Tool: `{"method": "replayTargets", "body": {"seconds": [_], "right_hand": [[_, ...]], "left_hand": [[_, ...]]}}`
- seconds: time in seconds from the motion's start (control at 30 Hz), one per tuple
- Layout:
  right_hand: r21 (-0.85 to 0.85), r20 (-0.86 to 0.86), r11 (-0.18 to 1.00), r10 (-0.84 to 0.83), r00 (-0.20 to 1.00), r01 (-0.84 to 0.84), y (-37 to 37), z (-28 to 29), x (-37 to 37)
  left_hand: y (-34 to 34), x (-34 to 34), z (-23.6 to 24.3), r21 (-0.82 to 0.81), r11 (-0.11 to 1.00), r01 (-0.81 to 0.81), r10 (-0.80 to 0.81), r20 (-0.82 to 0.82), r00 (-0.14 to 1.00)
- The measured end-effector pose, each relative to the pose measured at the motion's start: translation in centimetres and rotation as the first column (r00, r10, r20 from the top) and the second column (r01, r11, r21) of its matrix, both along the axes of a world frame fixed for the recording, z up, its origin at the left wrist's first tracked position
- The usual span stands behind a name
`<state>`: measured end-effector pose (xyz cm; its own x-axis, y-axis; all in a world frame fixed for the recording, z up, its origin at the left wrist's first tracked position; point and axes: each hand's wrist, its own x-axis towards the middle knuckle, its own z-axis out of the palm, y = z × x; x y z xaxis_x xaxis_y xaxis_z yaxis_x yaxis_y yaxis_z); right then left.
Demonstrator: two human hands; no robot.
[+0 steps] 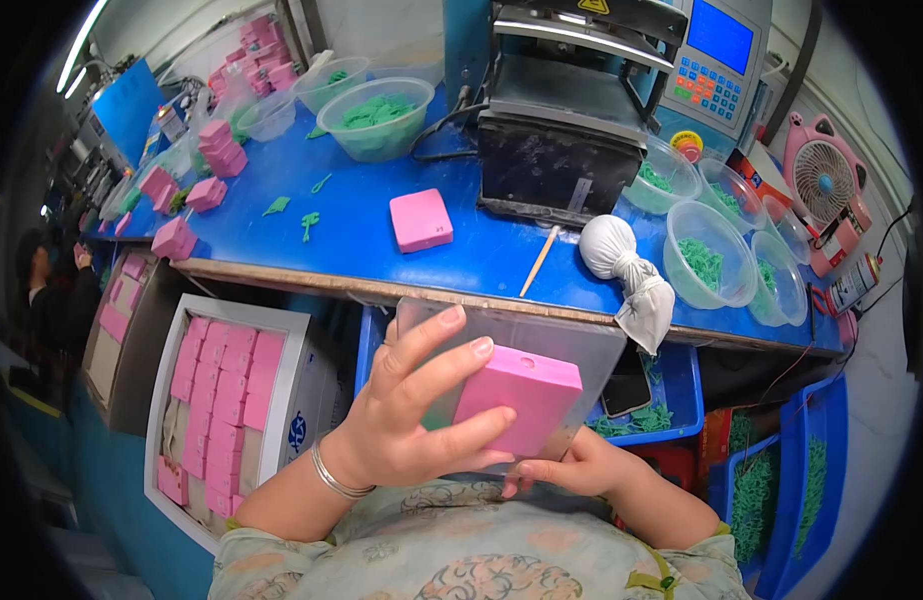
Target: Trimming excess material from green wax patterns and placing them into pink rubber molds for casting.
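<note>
My left hand (pixel 402 410), wearing a silver bangle, grips a pink block (pixel 534 385) with a small hole in its upper face. The block lies against a translucent plastic sheet (pixel 598 358) in front of the blue bench's edge. My right hand (pixel 572 465) has curled fingers at the sheet's lower part, below the block, and appears to hold it. Beyond them on the blue bench (pixel 367 240) are a square pink block (pixel 420 220), a thin wooden stick (pixel 539 260) and a tied white cloth bag (pixel 622 262).
A black press (pixel 562 160) with keypad, bowls of green pieces (pixel 372 112), stacked pink blocks (pixel 220 145) and a pink fan (pixel 822 175) occupy the bench. Below are a box of pink blocks (pixel 217 400) and blue trays (pixel 817 480). Another person (pixel 52 280) works at far left.
</note>
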<state>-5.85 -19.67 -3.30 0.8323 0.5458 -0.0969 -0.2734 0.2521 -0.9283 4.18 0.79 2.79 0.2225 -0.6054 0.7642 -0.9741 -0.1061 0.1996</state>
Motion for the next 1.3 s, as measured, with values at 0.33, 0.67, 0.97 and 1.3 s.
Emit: {"method": "replayTargets", "body": {"seconds": [0.33, 0.67, 0.97, 1.3], "right_hand": [[-0.115, 0.094, 0.989, -0.082, 0.992, 0.093, 1.0, 0.1, -1.7], [-0.163, 0.111, 0.986, 0.0, 0.994, 0.019, 0.0, 0.0, -0.9], [0.464, -0.367, 0.877, 0.064, 0.928, 0.123, -2.8, 8.1, 0.0], [0.352, -0.138, 0.894, -0.244, 0.96, 0.277, -6.0, 14.4, 7.8]], "left_hand": [[0.5, -1.9, -1.4, -0.234, 0.971, 0.041, -0.03, 0.048, 0.998], [0.0, -0.5, -0.9, 0.006, 0.989, -0.149, 0.147, -0.212, 0.966], [-1.6, 11.3, -0.8, -0.054, 0.933, -0.356, 0.333, -0.252, 0.909], [-3.7, 13.7, -2.3, 0.364, 0.854, -0.371, 0.461, -0.201, 0.864]]}}
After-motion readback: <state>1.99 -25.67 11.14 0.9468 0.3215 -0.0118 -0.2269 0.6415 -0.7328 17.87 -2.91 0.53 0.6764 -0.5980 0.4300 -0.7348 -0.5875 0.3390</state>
